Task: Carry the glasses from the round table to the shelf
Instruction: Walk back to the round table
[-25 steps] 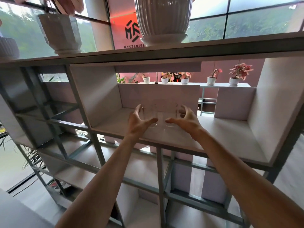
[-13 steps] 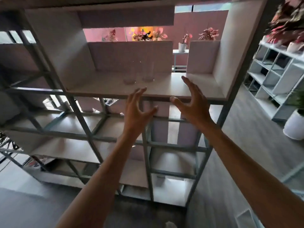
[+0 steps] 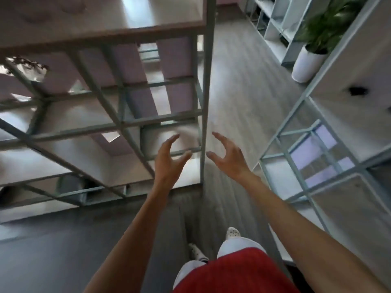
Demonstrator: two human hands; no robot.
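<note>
Glasses (image 3: 72,9), blurred on the shelf (image 3: 105,37), lie well above both empty, spread hands: left hand (image 3: 167,159), right hand (image 3: 227,158); earlier both were nearer that board

Both arms reach forward, left hand (image 3: 167,159) and right hand (image 3: 227,157) empty, fingers spread and curled, palms facing.

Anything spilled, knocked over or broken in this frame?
Nothing stands out. Both hands, left and right, are open and empty; the shelf and potted plant look intact. Motion blur hides fine detail.
</note>
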